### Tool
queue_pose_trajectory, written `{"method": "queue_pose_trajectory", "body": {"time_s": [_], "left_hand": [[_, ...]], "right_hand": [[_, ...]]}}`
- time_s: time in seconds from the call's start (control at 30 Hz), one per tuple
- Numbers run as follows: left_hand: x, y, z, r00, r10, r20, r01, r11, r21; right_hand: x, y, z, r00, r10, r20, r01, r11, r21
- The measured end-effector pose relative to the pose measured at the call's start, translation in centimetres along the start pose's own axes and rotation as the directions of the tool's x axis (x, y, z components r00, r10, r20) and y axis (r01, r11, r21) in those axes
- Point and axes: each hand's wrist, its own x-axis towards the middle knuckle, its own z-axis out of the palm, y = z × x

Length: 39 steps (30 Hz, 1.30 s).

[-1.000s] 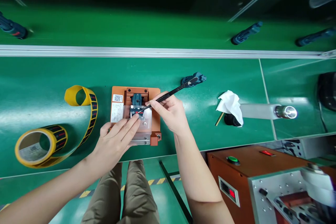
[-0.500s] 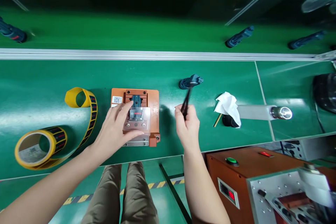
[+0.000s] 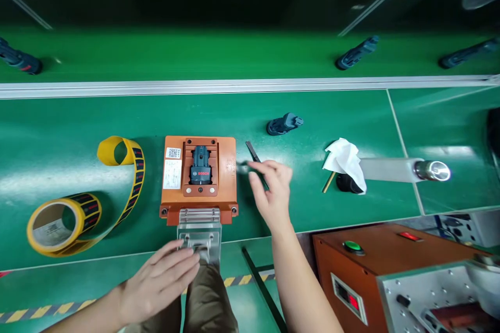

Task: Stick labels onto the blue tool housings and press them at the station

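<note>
A dark blue battery pack (image 3: 200, 166) with a BOSCH label lies in the recess of an orange fixture (image 3: 226, 166). The fixture's clear plastic flap (image 3: 211, 233) is swung down over the table's front edge. My left hand (image 3: 158, 281) is at this flap, fingers stretched out and holding nothing; whether it touches the flap is hard to tell. To the right of the fixture, dark tweezers (image 3: 252, 151) rest on the table, partly hidden beneath my right hand (image 3: 273, 195). That hand has thumb and forefinger apart. Another battery pack (image 3: 284, 124) stands behind it.
A yellow label roll (image 3: 54, 223) with its strip curling back sits at left. At right are a white cloth (image 3: 344, 158) and a bottle (image 3: 390, 168) lying down. An orange machine (image 3: 359, 250) stands at front right. More packs (image 3: 356, 53) are on the green belt behind the rail (image 3: 250, 86).
The clear flap has swung from over the battery pack toward me, and my left hand has moved down with it. My right hand has let go of the tweezers, which now lie on the table.
</note>
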Motion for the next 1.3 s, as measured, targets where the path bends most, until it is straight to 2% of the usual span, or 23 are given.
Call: {"method": "queue_pose_trajectory", "body": {"time_s": [0.03, 0.07, 0.1, 0.17, 0.23, 0.37, 0.53, 0.67, 0.77, 0.87, 0.97, 1.03, 1.1, 1.2, 1.3], "left_hand": [[-0.2, -0.3, 0.4, 0.998, -0.045, -0.036, 0.045, 0.999, 0.005], [-0.4, -0.6, 0.7, 0.991, -0.095, -0.094, 0.097, 0.995, 0.013], [-0.4, -1.1, 1.0, 0.976, -0.148, -0.159, 0.154, 0.988, 0.026], [-0.3, -2.1, 1.4, 0.942, -0.241, -0.234, 0.26, 0.964, 0.054], [-0.2, -3.3, 1.7, 0.935, -0.287, -0.211, 0.306, 0.949, 0.067], [-0.4, -5.1, 2.4, 0.958, -0.258, -0.128, 0.266, 0.963, 0.049], [-0.6, -5.2, 2.6, 0.956, -0.262, -0.131, 0.267, 0.963, 0.025], [-0.8, -5.2, 2.7, 0.956, -0.266, -0.122, 0.271, 0.962, 0.021], [-0.9, -5.3, 2.8, 0.954, -0.275, -0.118, 0.279, 0.96, 0.021], [-1.1, -5.3, 2.8, 0.953, -0.28, -0.119, 0.285, 0.958, 0.032], [-1.2, -5.2, 2.8, 0.95, -0.287, -0.126, 0.295, 0.954, 0.05], [-1.3, -5.2, 2.8, 0.946, -0.297, -0.132, 0.307, 0.95, 0.063], [-1.3, -5.2, 2.8, 0.944, -0.301, -0.134, 0.313, 0.946, 0.079], [-1.4, -5.3, 2.8, 0.94, -0.31, -0.143, 0.326, 0.939, 0.105], [-1.2, -5.2, 2.5, 0.937, -0.304, -0.17, 0.326, 0.938, 0.118]], "right_hand": [[0.6, -0.8, 0.1, 0.991, -0.095, 0.092, 0.085, 0.991, 0.106], [1.2, -1.5, 0.3, 0.963, -0.2, 0.18, 0.163, 0.966, 0.199], [1.8, -2.0, 0.7, 0.922, -0.293, 0.253, 0.224, 0.937, 0.268], [2.6, -2.4, 1.6, 0.853, -0.398, 0.339, 0.285, 0.898, 0.336], [3.0, -2.1, 2.5, 0.819, -0.427, 0.384, 0.29, 0.884, 0.367], [3.1, -1.1, 3.5, 0.794, -0.41, 0.449, 0.26, 0.896, 0.359], [3.9, -1.7, 3.6, 0.823, -0.36, 0.44, 0.247, 0.923, 0.294], [3.7, -2.4, 3.5, 0.797, -0.407, 0.446, 0.282, 0.904, 0.321], [3.5, -2.7, 3.6, 0.818, -0.389, 0.424, 0.266, 0.909, 0.321], [3.9, -3.3, 3.7, 0.869, -0.302, 0.393, 0.176, 0.929, 0.324], [4.5, -4.4, 3.7, 0.929, -0.125, 0.349, 0.014, 0.952, 0.305], [4.8, -5.5, 3.7, 0.935, -0.065, 0.348, -0.024, 0.969, 0.246], [5.0, -6.7, 3.7, 0.924, -0.056, 0.378, -0.002, 0.988, 0.152], [5.1, -9.0, 2.5, 0.925, -0.022, 0.379, -0.017, 0.995, 0.1], [4.1, -11.7, -0.8, 0.931, 0.059, 0.359, -0.13, 0.976, 0.177]]}}
